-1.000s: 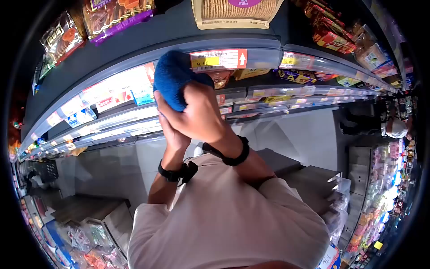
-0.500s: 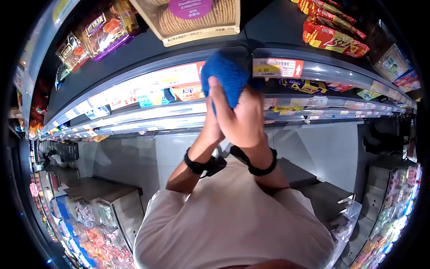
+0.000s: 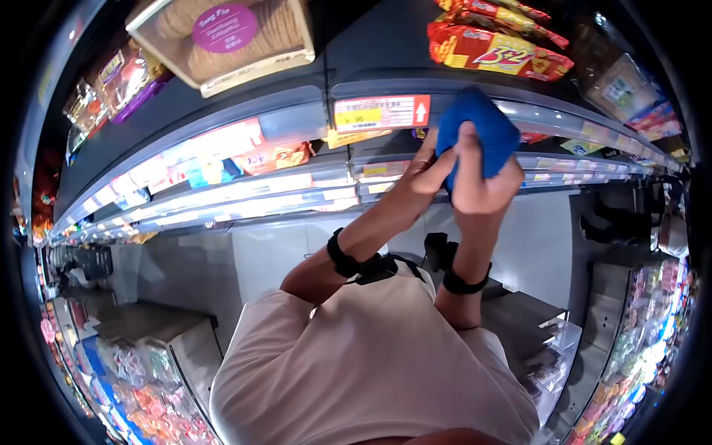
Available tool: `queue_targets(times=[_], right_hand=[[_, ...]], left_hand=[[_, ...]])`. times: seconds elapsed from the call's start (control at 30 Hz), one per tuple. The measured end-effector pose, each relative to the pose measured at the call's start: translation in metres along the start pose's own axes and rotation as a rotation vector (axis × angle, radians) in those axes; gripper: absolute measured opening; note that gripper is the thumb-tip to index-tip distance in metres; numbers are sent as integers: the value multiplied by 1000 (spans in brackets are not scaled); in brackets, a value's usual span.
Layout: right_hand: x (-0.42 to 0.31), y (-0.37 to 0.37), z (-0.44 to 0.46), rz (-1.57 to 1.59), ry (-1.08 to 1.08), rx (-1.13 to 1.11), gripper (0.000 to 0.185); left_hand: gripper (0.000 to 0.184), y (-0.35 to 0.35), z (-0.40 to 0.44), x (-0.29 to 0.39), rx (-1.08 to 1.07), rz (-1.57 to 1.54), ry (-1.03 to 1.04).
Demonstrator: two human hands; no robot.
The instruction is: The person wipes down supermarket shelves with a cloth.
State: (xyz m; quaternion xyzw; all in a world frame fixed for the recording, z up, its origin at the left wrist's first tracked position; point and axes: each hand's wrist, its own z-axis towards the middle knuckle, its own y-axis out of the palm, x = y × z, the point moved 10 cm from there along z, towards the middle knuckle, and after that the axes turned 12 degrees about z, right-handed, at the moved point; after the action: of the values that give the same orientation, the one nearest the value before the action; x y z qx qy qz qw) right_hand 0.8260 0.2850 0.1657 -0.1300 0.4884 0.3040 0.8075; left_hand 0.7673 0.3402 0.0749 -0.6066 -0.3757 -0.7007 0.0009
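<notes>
A blue cloth [image 3: 486, 133] is bunched up at the front edge strip of the upper shelf, just right of a red and yellow price label [image 3: 382, 112]. My right hand [image 3: 486, 184] is closed on it, thumb lying over the near side. From the left, my left hand [image 3: 432, 169] meets the cloth's lower left side, its fingers closed and partly hidden behind cloth and right hand. Red and yellow biscuit packs [image 3: 500, 53] lie on the shelf beyond the cloth.
A box of round biscuits [image 3: 252, 63] with a purple label stands at the upper left, beside bagged snacks [image 3: 122, 81]. Lower shelf rails [image 3: 311, 199] run below the hands. Grey display units [image 3: 159, 322] with colourful packets stand behind me. A person's dark legs [image 3: 615, 219] show at the right.
Both hands and the cloth have moved right along the shelf edge, past the price label. The view has shifted, so the biscuit box sits farther left.
</notes>
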Motion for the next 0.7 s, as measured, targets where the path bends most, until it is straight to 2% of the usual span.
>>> queue_targets(times=[0.07, 0.13, 0.17, 0.2, 0.23, 0.27, 0.33, 0.37, 0.4, 0.5, 0.57, 0.7], right_hand=[[-6, 0, -1, -204, -220, 58, 21], [-29, 21, -7, -340, -418, -14, 20], [-27, 30, -10, -314, -405, -59, 19], [-26, 40, -13, -288, -390, -103, 19], [-22, 49, -17, -261, -353, -136, 21], [-19, 61, -21, -219, -292, -165, 24], [-13, 80, -29, -154, -211, -190, 29], [-18, 88, -29, -86, -247, -191, 29], [-18, 94, -31, -90, -203, -231, 18], [-15, 108, -39, -67, -223, -228, 16], [-15, 108, -41, -52, -167, -230, 16], [-10, 110, -38, -4, -95, -296, 16]], left_hand=[[59, -9, 4, -11, -12, -19, -20], [55, -22, -1, -9, -1, -78, 20], [53, -31, -9, -7, 14, -82, 21], [44, -41, -16, 1, 117, -162, 40], [38, -47, -27, 21, 148, -193, 149], [37, -68, -38, 16, 301, -221, 112], [37, -99, -54, 14, 310, -215, 204], [37, -107, -62, 21, 342, -197, 234], [36, -109, -67, 30, 376, -164, 263], [25, -125, -75, 40, 406, -56, 331], [22, -131, -78, 35, 368, -67, 285], [22, -134, -77, 30, 365, -4, 325]])
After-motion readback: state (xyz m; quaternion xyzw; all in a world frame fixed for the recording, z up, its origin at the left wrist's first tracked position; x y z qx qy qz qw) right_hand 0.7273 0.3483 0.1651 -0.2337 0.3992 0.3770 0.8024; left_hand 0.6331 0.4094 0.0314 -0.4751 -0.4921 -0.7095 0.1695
